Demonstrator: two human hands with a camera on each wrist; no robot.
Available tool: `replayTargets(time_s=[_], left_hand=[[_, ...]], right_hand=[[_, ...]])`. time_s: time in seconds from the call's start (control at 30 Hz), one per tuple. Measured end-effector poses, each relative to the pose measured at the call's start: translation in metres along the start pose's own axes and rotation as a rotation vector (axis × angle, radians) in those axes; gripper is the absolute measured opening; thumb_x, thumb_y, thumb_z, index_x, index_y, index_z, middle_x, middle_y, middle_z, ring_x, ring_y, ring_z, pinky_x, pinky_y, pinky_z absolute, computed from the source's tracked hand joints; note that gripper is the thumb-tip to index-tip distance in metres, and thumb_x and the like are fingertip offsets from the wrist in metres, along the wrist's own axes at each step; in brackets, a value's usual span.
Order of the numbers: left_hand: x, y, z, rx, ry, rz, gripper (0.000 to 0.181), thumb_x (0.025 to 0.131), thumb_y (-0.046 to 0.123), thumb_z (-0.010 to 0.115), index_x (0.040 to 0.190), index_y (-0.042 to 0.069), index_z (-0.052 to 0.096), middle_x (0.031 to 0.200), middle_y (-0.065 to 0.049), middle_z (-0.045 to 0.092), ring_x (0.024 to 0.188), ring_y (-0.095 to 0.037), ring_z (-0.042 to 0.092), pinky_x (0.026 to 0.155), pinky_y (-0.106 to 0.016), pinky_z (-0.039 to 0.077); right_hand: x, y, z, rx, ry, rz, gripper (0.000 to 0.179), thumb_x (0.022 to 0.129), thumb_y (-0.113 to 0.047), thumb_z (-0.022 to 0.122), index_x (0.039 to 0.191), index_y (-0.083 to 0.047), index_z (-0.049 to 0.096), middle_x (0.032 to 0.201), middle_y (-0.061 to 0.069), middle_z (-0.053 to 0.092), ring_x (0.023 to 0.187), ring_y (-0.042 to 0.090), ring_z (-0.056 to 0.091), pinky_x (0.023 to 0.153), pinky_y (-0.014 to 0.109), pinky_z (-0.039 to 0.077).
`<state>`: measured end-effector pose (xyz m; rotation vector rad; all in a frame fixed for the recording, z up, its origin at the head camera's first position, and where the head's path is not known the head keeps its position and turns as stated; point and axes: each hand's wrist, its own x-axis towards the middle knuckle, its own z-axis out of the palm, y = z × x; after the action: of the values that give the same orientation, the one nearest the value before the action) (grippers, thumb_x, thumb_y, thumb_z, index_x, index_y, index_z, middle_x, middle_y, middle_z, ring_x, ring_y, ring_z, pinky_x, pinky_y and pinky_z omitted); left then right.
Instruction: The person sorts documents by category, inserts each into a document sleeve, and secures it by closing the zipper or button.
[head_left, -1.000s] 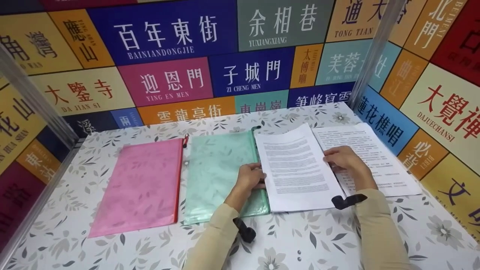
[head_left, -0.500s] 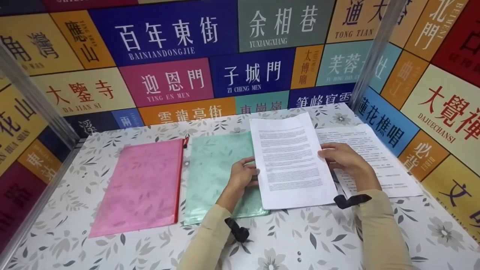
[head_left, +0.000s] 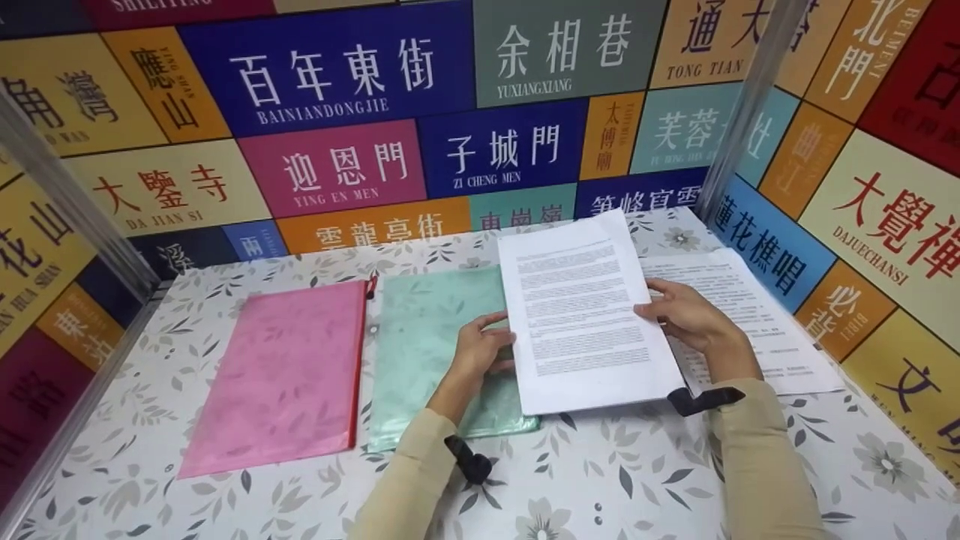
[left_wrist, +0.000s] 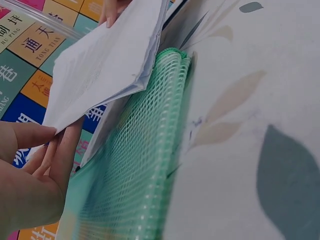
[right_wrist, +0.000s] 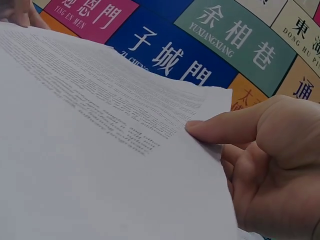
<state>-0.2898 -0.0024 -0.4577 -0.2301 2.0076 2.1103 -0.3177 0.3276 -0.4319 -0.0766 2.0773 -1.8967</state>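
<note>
A stack of printed paper sheets (head_left: pixel 581 315) is held up off the table, tilted, between both hands. My right hand (head_left: pixel 694 322) pinches its right edge; in the right wrist view the thumb (right_wrist: pixel 220 127) lies on the printed face with fingers curled behind. The left hand (head_left: pixel 476 356) pinches the left edge, thumb in front and fingers underneath, as the left wrist view shows. Several sheets show along the stack's lower edge (left_wrist: pixel 120 92). Beneath the left hand lies a green mesh zip folder (head_left: pixel 427 337), partly covered by the stack.
A pink zip folder (head_left: pixel 277 375) lies flat at the left. Another printed paper stack (head_left: pixel 757 330) rests on the table at the right, partly behind the right hand. Walls with coloured lettered panels (head_left: pixel 330 67) enclose the flower-patterned table (head_left: pixel 600 480).
The paper stack has risen off the table and shifted slightly left, now tilted and overlapping the green folder more. Both hands moved with it, the left one a little leftward.
</note>
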Motion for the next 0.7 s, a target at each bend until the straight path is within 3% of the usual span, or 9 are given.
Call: replayTargets(time_s=[0.17, 0.3, 0.47, 0.57, 0.7], left_hand=[[0.0, 0.004, -0.003, -0.017, 0.036, -0.032, 0.041, 0.096, 0.009, 0.057, 0.137, 0.004, 0.056, 0.11, -0.014, 0.075, 0.088, -0.021, 0.075, 0.073, -0.035, 0.064], [-0.001, 0.009, -0.001, 0.074, 0.099, -0.021, 0.036, 0.096, 0.008, 0.059, 0.132, 0.003, 0.059, 0.109, -0.015, 0.075, 0.087, -0.023, 0.074, 0.066, -0.032, 0.063], [-0.003, 0.012, 0.003, 0.361, 0.169, 0.107, 0.033, 0.095, 0.007, 0.058, 0.127, 0.004, 0.065, 0.102, -0.014, 0.074, 0.078, -0.022, 0.068, 0.065, -0.031, 0.056], [-0.003, 0.011, 0.007, 0.535, 0.211, 0.173, 0.034, 0.093, 0.006, 0.057, 0.126, 0.005, 0.065, 0.105, -0.013, 0.073, 0.087, -0.022, 0.068, 0.075, -0.034, 0.056], [-0.003, 0.01, 0.013, 0.66, 0.224, 0.203, 0.038, 0.09, 0.005, 0.06, 0.128, 0.002, 0.062, 0.114, -0.017, 0.069, 0.104, -0.03, 0.066, 0.088, -0.043, 0.056]], right_hand=[[-0.003, -0.004, -0.005, 0.031, 0.03, -0.011, 0.075, 0.096, -0.002, 0.061, 0.159, -0.004, 0.02, 0.105, -0.006, 0.075, 0.095, 0.017, 0.073, 0.08, 0.034, 0.061], [-0.007, -0.004, -0.012, 0.056, 0.05, -0.017, 0.076, 0.096, -0.003, 0.061, 0.159, -0.004, 0.018, 0.105, -0.007, 0.075, 0.095, 0.016, 0.073, 0.079, 0.034, 0.061], [-0.01, -0.004, -0.018, 0.078, 0.097, -0.014, 0.078, 0.096, -0.004, 0.063, 0.16, -0.008, 0.02, 0.105, -0.008, 0.074, 0.095, 0.016, 0.073, 0.079, 0.033, 0.061], [-0.01, -0.003, -0.021, 0.079, 0.124, -0.005, 0.078, 0.096, -0.005, 0.063, 0.161, -0.01, 0.019, 0.107, -0.008, 0.073, 0.096, 0.015, 0.072, 0.08, 0.032, 0.061], [-0.009, -0.002, -0.022, 0.066, 0.16, 0.008, 0.077, 0.097, -0.007, 0.061, 0.161, -0.012, 0.018, 0.108, -0.008, 0.071, 0.097, 0.014, 0.071, 0.08, 0.032, 0.06]])
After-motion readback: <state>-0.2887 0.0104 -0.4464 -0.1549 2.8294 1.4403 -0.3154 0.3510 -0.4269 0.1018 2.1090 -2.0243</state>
